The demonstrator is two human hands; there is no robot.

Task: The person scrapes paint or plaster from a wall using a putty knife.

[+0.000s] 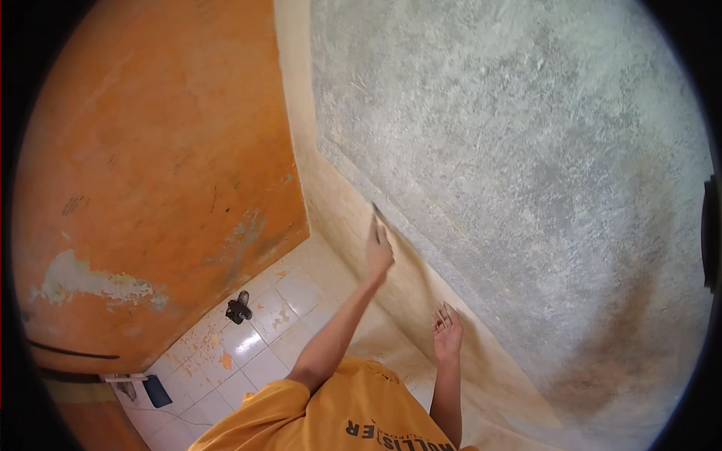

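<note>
My left hand is closed around a thin, dark-bladed scraper. Its blade points up at the boundary between a cream strip of wall and the rough grey-white surface. Most of the handle is hidden in my fingers, and whether the tip touches the wall is hard to tell. Lower and to the right, my right hand is held in front of the cream strip with its fingers apart and nothing in it.
An orange wall with peeled patches rises on the left, meeting the cream strip in a corner. Paint flakes lie scattered over the white floor tiles. A small dark object and a dark blue item are by the orange wall.
</note>
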